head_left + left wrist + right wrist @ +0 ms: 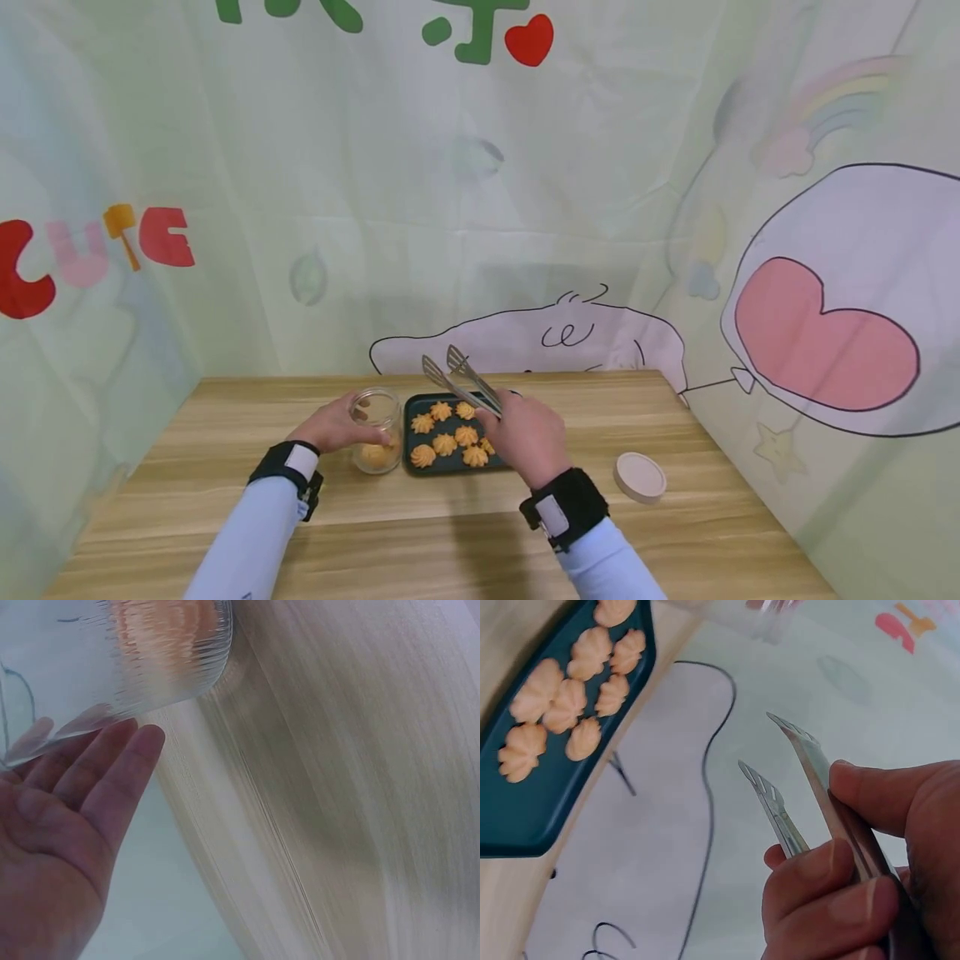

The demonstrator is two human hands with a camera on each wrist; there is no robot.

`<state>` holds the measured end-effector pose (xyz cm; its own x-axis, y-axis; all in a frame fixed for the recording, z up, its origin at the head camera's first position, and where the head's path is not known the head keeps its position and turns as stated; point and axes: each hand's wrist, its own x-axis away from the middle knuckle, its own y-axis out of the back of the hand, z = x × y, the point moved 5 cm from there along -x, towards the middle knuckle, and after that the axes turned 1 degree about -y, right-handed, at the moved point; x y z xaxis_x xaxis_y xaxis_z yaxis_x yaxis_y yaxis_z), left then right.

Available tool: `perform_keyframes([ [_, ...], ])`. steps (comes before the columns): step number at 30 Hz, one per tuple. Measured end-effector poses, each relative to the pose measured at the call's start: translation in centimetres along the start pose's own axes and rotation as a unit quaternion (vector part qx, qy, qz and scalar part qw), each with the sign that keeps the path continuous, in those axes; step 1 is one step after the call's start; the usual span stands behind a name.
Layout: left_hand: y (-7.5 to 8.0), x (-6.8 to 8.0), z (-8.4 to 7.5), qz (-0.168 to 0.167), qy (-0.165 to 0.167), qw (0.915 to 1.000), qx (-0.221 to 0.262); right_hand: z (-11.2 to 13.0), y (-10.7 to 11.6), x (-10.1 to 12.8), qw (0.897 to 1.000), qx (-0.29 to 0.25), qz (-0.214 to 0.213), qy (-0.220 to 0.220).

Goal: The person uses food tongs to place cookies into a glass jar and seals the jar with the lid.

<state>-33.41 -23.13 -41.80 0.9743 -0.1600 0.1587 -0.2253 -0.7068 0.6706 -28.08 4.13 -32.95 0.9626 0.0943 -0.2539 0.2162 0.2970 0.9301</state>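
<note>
My left hand [335, 427] holds a clear glass jar [377, 402] by its sides, thumb in front and fingers behind. The jar stands open-topped, with pale orange cookies [169, 634] low inside; how many cannot be told. In my right hand [534, 437] is a pair of metal tongs [817, 780] with slotted tips. The tongs' arms are spread, nothing between them, their tips above the far side of a dark baking tray [414, 407]. Several swirled piped cookies [564, 705] lie on this tray, right of the jar. My right hand hides the tray's right part.
A round pale lid [641, 477] lies on the wooden table [405, 550], right of my right wrist. Behind the table hangs a printed light-green cloth [375, 183], continuing along both sides.
</note>
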Motion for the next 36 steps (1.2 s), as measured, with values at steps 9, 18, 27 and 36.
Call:
perform_keyframes([
  [9,0.0,-0.2,0.2,0.001,0.004,1.0,0.006,-1.9,-1.3,-0.1,0.999,-0.001,0.018,-0.027],
  [18,0.1,-0.1,0.1,0.0,0.006,1.0,0.003,-3.3,-3.0,-0.5,0.998,0.019,0.045,-0.05],
  [27,0.1,-0.2,0.2,-0.003,0.002,1.0,-0.006,-4.2,-4.8,-0.5,0.996,0.039,0.056,-0.058],
  [36,0.1,-0.2,0.3,-0.004,0.008,1.0,-0.003,-4.7,-6.9,-0.7,0.992,0.065,0.069,-0.086],
])
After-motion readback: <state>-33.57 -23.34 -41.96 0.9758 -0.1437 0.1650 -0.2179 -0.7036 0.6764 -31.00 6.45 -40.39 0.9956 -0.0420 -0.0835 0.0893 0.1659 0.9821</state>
